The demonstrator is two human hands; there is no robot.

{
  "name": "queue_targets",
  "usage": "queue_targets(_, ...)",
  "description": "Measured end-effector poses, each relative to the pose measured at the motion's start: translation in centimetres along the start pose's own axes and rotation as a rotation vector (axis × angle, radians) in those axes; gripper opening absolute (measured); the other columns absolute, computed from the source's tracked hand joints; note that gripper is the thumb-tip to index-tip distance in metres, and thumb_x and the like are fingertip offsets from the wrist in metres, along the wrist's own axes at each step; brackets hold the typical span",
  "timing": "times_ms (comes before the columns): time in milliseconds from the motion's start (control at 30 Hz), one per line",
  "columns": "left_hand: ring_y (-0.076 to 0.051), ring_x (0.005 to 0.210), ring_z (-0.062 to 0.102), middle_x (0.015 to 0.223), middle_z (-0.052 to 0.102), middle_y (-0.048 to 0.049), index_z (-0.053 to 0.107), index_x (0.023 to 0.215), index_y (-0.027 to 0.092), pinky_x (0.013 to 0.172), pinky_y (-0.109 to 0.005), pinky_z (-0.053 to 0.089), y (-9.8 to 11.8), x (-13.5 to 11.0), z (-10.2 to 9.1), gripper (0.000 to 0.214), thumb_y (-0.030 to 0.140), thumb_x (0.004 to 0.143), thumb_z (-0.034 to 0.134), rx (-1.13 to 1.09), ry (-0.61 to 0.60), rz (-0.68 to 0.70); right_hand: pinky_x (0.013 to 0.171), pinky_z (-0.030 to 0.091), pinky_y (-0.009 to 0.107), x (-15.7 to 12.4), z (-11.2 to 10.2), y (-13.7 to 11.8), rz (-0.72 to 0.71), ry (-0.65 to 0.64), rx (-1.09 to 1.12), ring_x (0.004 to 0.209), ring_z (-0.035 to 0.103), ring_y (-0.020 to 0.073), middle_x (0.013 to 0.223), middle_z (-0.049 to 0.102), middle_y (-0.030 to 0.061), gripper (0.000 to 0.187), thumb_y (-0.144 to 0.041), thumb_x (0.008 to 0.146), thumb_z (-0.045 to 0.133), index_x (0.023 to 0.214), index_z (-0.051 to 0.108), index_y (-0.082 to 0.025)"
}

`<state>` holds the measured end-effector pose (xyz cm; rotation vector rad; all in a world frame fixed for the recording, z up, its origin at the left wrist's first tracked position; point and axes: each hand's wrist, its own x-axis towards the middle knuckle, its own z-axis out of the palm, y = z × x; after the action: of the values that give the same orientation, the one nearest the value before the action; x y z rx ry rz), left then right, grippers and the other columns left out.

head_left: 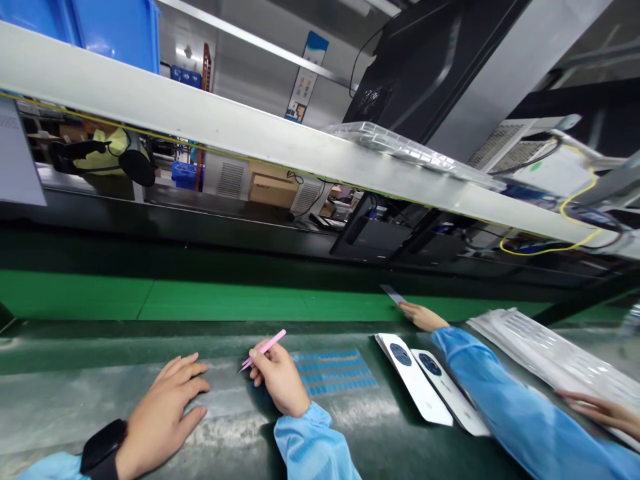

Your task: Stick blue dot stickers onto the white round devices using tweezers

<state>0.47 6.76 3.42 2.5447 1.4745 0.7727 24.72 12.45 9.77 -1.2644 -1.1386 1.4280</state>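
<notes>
My left hand (167,408) lies flat on the dark green bench top (225,443), its fingers spread and nothing in it. A pair of pink tweezers (270,345) is pinched in my right hand (281,379), tips pointing down and left just above the bench. Right beside that hand lies a sheet of small blue oval stickers (337,371), partly covered by the hand. Farther right rest two white panels with dark round camera areas, like phone back covers: one nearer me (420,390) and another (453,393) next to a co-worker's sleeve.
A co-worker's blue sleeve (505,393) reaches in from the right; that person's hand (425,317) holds a thin pale strip (393,294) over the green belt (225,300). Their other hand (600,411) touches stacked clear plastic trays (560,353). A white shelf beam (250,130) crosses above.
</notes>
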Motion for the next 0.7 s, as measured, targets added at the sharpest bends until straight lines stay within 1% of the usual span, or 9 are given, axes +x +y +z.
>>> queue_targets(67,-0.038,0.128,0.07,0.129,0.079,0.0002,0.073,0.106,0.039,0.106,-0.06,0.064,0.1,0.1,-0.1,0.025,0.029,0.085,0.064,0.01,0.004,0.007,0.045,0.04,0.028,-0.1,-0.1,0.2,-0.02,-0.012,0.002,0.049,0.057,0.0168,0.061,0.064,0.0066,0.034,-0.051,0.065,0.087,0.07,0.064,-0.026)
queue_targets(133,-0.037,0.127,0.071,0.128,0.08,-0.0004,0.072,0.106,0.038,0.106,-0.057,0.064,0.1,0.1,-0.2,0.025,0.028,0.085,0.064,0.016,0.017,0.013,0.045,0.04,0.029,0.0,-0.2,0.7,-0.046,-0.013,0.008,0.049,0.057,0.0167,0.062,0.066,0.0079,0.029,-0.047,0.068,0.086,0.07,0.065,-0.027)
queue_targets(233,-0.037,0.127,0.071,0.128,0.08,-0.0021,0.072,0.105,0.037,0.107,-0.054,0.064,0.0,0.0,-0.1,0.025,0.027,0.083,0.068,0.008,0.027,0.023,0.045,0.04,0.03,0.2,-0.4,1.5,-0.071,-0.009,0.015,0.049,0.056,0.0168,0.063,0.066,0.0086,0.026,-0.047,0.072,0.085,0.071,0.066,-0.029)
queue_targets(300,-0.038,0.128,0.071,0.128,0.08,-0.0019,0.072,0.105,0.038,0.108,-0.056,0.064,-0.1,-0.1,0.0,0.025,0.027,0.082,0.068,0.0,0.026,0.01,0.045,0.04,0.03,0.3,-0.5,1.9,-0.077,-0.01,0.015,0.049,0.056,0.0166,0.062,0.066,0.0082,0.026,-0.048,0.073,0.084,0.071,0.067,-0.029)
queue_targets(400,-0.039,0.128,0.07,0.129,0.079,-0.0004,0.072,0.106,0.039,0.107,-0.061,0.063,-0.1,-0.1,0.1,0.025,0.028,0.084,0.066,0.0,0.015,-0.001,0.044,0.039,0.027,0.4,-0.3,1.7,-0.06,-0.001,0.007,0.048,0.057,0.0159,0.061,0.066,0.0063,0.034,-0.053,0.069,0.086,0.071,0.065,-0.026)
queue_targets(467,-0.039,0.128,0.07,0.129,0.079,-0.0004,0.072,0.106,0.038,0.106,-0.061,0.064,-0.1,0.0,0.0,0.026,0.028,0.084,0.065,0.001,0.011,0.008,0.043,0.039,0.025,0.3,-0.2,1.0,-0.015,0.0,-0.005,0.047,0.056,0.015,0.058,0.064,0.0038,0.046,-0.06,0.061,0.088,0.071,0.062,-0.023)
queue_targets(533,-0.038,0.128,0.07,0.129,0.079,-0.0012,0.072,0.107,0.038,0.107,-0.059,0.064,-0.1,0.0,0.0,0.026,0.027,0.084,0.065,-0.001,0.018,0.011,0.042,0.038,0.024,0.3,0.0,0.4,0.027,-0.002,-0.016,0.045,0.055,0.0141,0.055,0.06,0.0007,0.057,-0.065,0.053,0.09,0.07,0.059,-0.021)
queue_targets(600,-0.038,0.128,0.07,0.128,0.079,-0.0019,0.072,0.107,0.038,0.107,-0.056,0.064,0.0,-0.1,0.0,0.026,0.027,0.084,0.066,-0.001,0.027,0.012,0.041,0.038,0.022,0.2,0.1,-0.1,0.041,0.003,-0.02,0.045,0.055,0.0135,0.054,0.059,-0.0009,0.06,-0.066,0.05,0.089,0.07,0.057,-0.02)
queue_targets(700,-0.037,0.127,0.071,0.127,0.08,-0.0023,0.073,0.106,0.038,0.107,-0.055,0.064,0.0,-0.1,-0.1,0.025,0.028,0.084,0.067,-0.001,0.035,0.016,0.041,0.038,0.021,0.2,0.1,-0.3,0.043,0.001,-0.023,0.045,0.054,0.0127,0.054,0.06,-0.0011,0.059,-0.064,0.051,0.089,0.071,0.057,-0.019)
